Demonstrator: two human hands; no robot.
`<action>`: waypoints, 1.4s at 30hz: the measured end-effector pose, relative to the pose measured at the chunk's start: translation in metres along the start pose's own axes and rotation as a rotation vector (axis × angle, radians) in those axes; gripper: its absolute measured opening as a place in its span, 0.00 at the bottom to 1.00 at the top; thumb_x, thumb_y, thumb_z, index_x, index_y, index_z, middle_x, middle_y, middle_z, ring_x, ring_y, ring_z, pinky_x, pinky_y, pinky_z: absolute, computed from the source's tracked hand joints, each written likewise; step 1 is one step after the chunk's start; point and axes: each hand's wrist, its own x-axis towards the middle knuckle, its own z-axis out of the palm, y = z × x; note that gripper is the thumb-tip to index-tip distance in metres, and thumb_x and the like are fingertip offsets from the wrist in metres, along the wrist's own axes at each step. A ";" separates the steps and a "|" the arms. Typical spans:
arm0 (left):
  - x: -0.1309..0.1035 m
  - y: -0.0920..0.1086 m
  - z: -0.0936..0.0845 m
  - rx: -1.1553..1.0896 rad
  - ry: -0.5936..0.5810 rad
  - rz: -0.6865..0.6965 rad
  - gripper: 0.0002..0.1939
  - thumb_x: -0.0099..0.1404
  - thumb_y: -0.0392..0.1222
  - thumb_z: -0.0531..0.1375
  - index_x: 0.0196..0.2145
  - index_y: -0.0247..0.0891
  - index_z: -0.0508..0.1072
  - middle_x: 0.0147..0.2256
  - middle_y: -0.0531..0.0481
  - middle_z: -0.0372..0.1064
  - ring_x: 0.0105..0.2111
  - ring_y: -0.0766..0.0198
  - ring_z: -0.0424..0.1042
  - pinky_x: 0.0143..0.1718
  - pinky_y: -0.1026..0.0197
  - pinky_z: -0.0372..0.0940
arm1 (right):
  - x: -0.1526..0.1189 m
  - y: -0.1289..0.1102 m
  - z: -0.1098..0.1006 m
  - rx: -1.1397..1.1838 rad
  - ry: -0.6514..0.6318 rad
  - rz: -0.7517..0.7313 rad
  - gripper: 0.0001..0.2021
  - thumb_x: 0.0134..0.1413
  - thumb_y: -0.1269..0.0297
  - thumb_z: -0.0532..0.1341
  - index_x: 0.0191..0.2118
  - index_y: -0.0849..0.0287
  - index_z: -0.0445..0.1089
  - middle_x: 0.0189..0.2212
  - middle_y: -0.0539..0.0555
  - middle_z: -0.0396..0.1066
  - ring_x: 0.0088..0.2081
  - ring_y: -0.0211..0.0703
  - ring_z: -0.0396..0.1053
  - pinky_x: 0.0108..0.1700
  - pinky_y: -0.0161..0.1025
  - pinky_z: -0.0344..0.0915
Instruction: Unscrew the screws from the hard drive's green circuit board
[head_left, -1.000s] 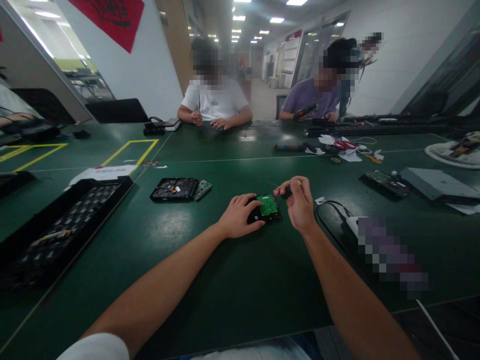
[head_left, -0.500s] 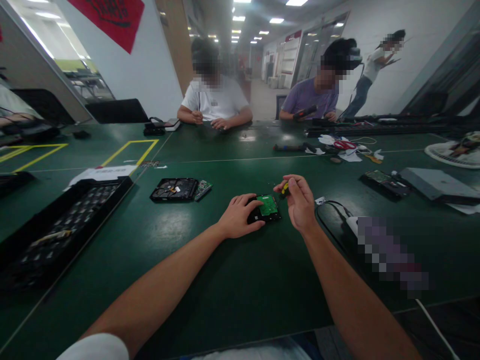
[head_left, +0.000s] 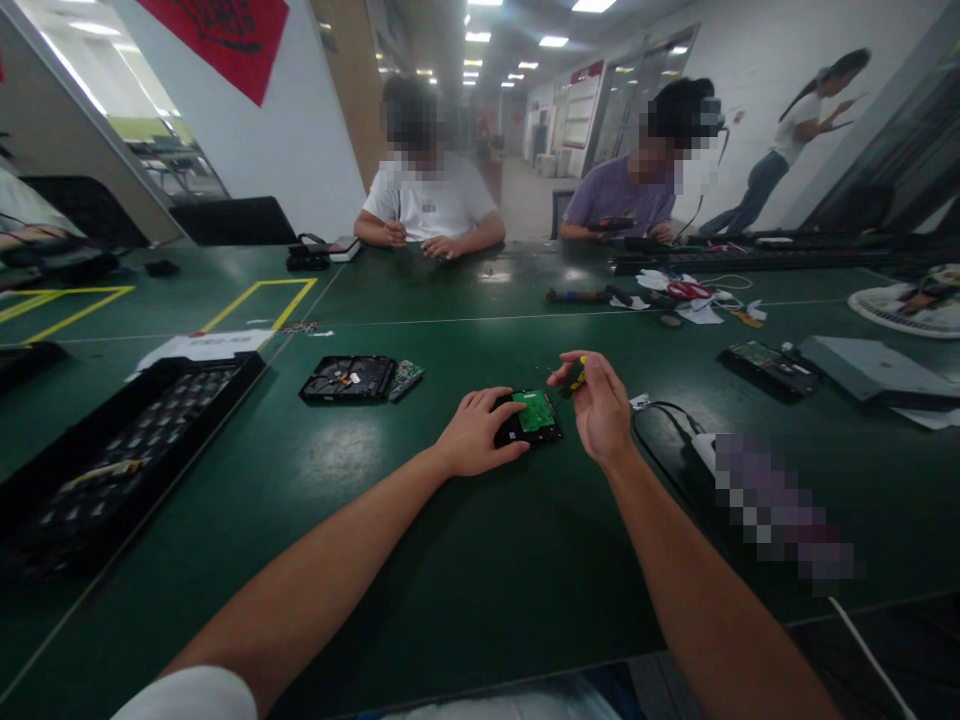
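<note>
A black hard drive with a green circuit board (head_left: 535,411) lies on the dark green table (head_left: 480,560). My left hand (head_left: 480,432) rests over its left side, thumb and fingers spread against the edges and top, gripping it. Just right of the drive, my right hand (head_left: 598,405) is closed round a small yellow and black screwdriver (head_left: 578,378). The tool's thin shaft slants down toward the drive's right edge; whether its tip touches is too small to tell.
At left are an opened drive (head_left: 349,380), a loose circuit board (head_left: 406,380) and a long black tray (head_left: 127,450). To the right lie another drive (head_left: 769,366), a grey metal box (head_left: 877,370) and a cable (head_left: 664,455). Two people sit opposite.
The screwdriver's handle has turned slightly in my right hand, whose fingers have shifted a little. My left hand stays put. In the background, a walking person has moved right.
</note>
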 end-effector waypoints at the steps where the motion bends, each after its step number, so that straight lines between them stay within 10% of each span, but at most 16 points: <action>1: 0.000 0.000 0.000 -0.002 0.001 0.000 0.36 0.67 0.63 0.64 0.67 0.47 0.67 0.68 0.39 0.58 0.68 0.40 0.59 0.68 0.35 0.54 | 0.000 0.000 0.000 0.004 0.004 0.000 0.16 0.69 0.45 0.60 0.45 0.50 0.76 0.35 0.49 0.72 0.37 0.42 0.74 0.46 0.42 0.71; 42: 0.000 0.001 -0.001 -0.002 0.010 0.014 0.36 0.67 0.62 0.64 0.67 0.46 0.67 0.68 0.38 0.59 0.67 0.40 0.60 0.68 0.36 0.55 | -0.001 0.002 0.000 0.022 -0.099 -0.019 0.15 0.72 0.47 0.58 0.42 0.51 0.73 0.31 0.49 0.69 0.34 0.41 0.70 0.43 0.42 0.68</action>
